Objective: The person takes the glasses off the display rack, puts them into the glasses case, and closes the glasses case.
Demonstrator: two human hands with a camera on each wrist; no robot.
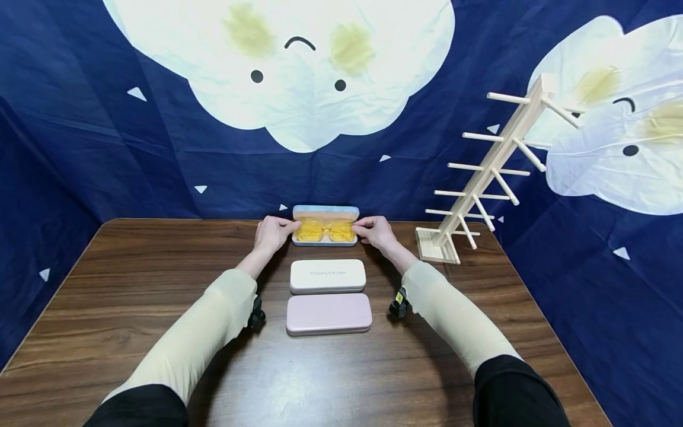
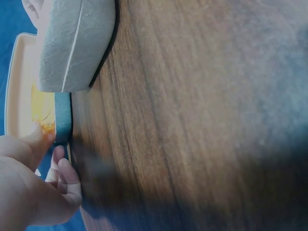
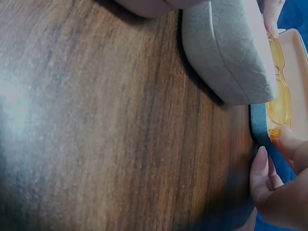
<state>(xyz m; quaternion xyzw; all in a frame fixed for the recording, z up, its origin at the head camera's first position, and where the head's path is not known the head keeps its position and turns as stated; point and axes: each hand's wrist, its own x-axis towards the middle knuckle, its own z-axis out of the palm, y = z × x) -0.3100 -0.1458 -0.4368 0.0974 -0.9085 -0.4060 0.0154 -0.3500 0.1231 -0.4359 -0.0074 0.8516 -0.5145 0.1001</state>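
Spreading across all three views, the wooden table (image 1: 133,308) carries everything, yet only the head camera takes in the peg rack (image 1: 482,184) at its far right; both wrist cameras blur the wood. The open case (image 1: 325,226) lies at the far edge, beyond the white case (image 1: 328,276) and the pink case (image 1: 328,314). Yellow glasses (image 1: 324,230) lie inside it, half hidden by fingers at each end. The left hand (image 1: 273,232) pinches the glasses' left end, its thumb plain in the left wrist view. The right hand (image 1: 375,231) pinches the right end; its palm is cut off in the right wrist view.
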